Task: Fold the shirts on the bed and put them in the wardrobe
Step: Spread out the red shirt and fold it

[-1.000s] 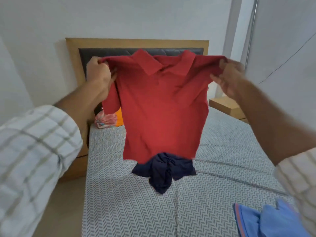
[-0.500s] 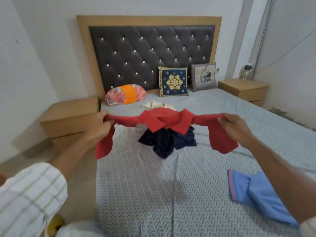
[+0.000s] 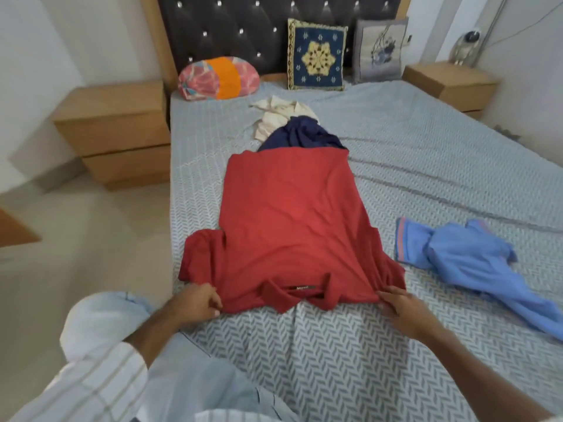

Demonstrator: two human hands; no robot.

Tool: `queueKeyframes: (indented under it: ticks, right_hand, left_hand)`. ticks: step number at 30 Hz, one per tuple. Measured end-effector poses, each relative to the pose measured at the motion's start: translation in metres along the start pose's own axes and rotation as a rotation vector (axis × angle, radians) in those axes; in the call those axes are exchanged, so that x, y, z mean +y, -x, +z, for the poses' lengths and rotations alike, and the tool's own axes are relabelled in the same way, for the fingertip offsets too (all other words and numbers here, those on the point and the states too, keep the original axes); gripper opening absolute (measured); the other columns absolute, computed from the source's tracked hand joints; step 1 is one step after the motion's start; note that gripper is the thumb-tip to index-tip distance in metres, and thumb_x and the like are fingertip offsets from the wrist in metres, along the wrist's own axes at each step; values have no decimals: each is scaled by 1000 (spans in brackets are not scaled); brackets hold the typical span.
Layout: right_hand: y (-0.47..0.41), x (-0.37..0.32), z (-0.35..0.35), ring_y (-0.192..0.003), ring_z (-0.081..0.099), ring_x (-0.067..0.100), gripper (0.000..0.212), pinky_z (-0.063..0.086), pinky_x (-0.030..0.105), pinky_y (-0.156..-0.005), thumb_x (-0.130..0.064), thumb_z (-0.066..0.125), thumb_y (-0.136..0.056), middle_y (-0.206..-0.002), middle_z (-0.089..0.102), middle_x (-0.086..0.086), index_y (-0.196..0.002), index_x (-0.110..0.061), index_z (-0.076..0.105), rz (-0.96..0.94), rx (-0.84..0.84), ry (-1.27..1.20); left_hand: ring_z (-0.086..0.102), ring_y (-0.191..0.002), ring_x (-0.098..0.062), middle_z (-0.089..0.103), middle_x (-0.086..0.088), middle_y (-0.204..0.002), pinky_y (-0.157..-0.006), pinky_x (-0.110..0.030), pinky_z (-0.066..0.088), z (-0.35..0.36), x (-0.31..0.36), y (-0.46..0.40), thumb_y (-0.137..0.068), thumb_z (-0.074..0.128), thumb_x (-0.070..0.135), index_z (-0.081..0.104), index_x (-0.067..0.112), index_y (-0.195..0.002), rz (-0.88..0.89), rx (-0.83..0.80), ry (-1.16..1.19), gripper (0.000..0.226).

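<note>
Head view shows the bed (image 3: 411, 166) filling most of the picture, its grey patterned sheet running up to the headboard (image 3: 243, 25), with a nightstand (image 3: 115, 129) on either side. The big change is on that sheet: the red shirt (image 3: 292, 226), which a second ago hung in the air held up by the shoulders and half a second ago was being swung down low, now lies spread flat, front down, collar and label toward the person and hem toward the pillows. Its far edge overlaps the navy shirt (image 3: 301, 135), which in turn lies against a cream shirt (image 3: 280, 114); the blue shirt (image 3: 469, 260) sits crumpled, apart to the right. Both short sleeves are splayed out, the body a little wrinkled. The left hand (image 3: 195, 306) pinches the near left shoulder with curled fingers; the right hand (image 3: 405, 309) rests on the near right shoulder with fingers fairly straight, and whether it still nips the cloth I cannot tell. So the laying-out step looks done and folding can begin, probably with the sleeves turned in. Three more shirts wait unfolded, and no wardrobe shows, so the task is at an early stage. The hem on the navy shirt may drag it along during folding.
</note>
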State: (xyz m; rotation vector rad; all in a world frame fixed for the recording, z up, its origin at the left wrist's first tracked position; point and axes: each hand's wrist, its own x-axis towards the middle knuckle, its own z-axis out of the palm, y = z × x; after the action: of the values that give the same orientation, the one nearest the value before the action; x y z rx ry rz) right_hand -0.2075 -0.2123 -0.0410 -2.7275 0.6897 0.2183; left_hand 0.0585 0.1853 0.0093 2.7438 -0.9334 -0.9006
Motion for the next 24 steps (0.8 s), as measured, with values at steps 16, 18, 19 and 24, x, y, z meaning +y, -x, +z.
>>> queueKeyframes:
  ticks: [16,18,19,24]
  right_hand:
    - [-51,-98,15,-116,59,23,85,47,37,-98,-39,84,-66,-126,62,0,-139,-21,47,169,-163,-454]
    - [-54,-97,14,-92,63,19,62,51,33,-77,-35,86,-61,-100,65,-3,-115,-19,60,215,-197,-545]
    - [-53,-98,13,-81,61,17,52,52,35,-71,-35,86,-57,-87,64,-6,-101,-19,63,213,-211,-577]
    - [-36,-102,0,-62,46,10,31,46,37,-66,-16,84,-65,-67,50,-8,-74,-11,55,-11,7,-486]
  left_hand:
    - [63,-86,-14,63,4,-89,-74,-23,45,18,82,-55,-64,91,33,53,17,-128,-32,26,496,76]
    - [62,-85,-13,61,6,-85,-76,-23,46,19,85,-60,-62,92,30,58,17,-120,-59,-5,521,69]
    - [62,-81,-12,62,7,-81,-74,-24,47,19,85,-60,-62,92,28,63,15,-110,-55,-2,511,58]
    - [58,-68,-8,64,7,-74,-64,-24,48,16,82,-49,-64,80,12,64,22,-73,202,195,524,21]
